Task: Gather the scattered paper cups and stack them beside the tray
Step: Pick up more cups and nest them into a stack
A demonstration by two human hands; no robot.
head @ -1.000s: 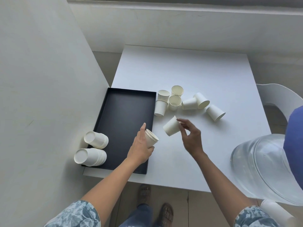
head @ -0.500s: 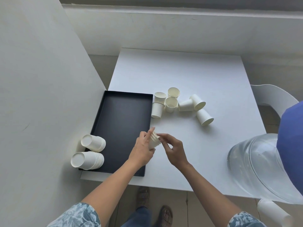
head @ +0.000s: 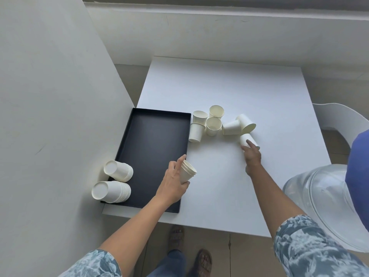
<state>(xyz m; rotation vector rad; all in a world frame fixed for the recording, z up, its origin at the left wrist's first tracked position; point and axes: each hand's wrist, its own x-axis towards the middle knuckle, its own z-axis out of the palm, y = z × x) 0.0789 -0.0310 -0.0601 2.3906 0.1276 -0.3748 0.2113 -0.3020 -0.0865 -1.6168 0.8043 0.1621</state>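
While the left hand (head: 173, 182) grips a short nested stack (head: 187, 171) of paper cups over the near right edge of the black tray (head: 151, 148), the right hand (head: 252, 154) reaches out, fingers fairly straight, fingertips touching a tipped cup (head: 244, 139) and not yet closed round it. Six more loose cups (head: 214, 124) sit clustered on the white table (head: 239, 92) just right of the tray, some upright, some on their sides. Two finished stacks (head: 117, 180) lie on their sides at the tray's near left corner. Risks as I judge them: the tipped cup could roll off under a light poke; a hard squeeze could crush its rim so it won't nest.
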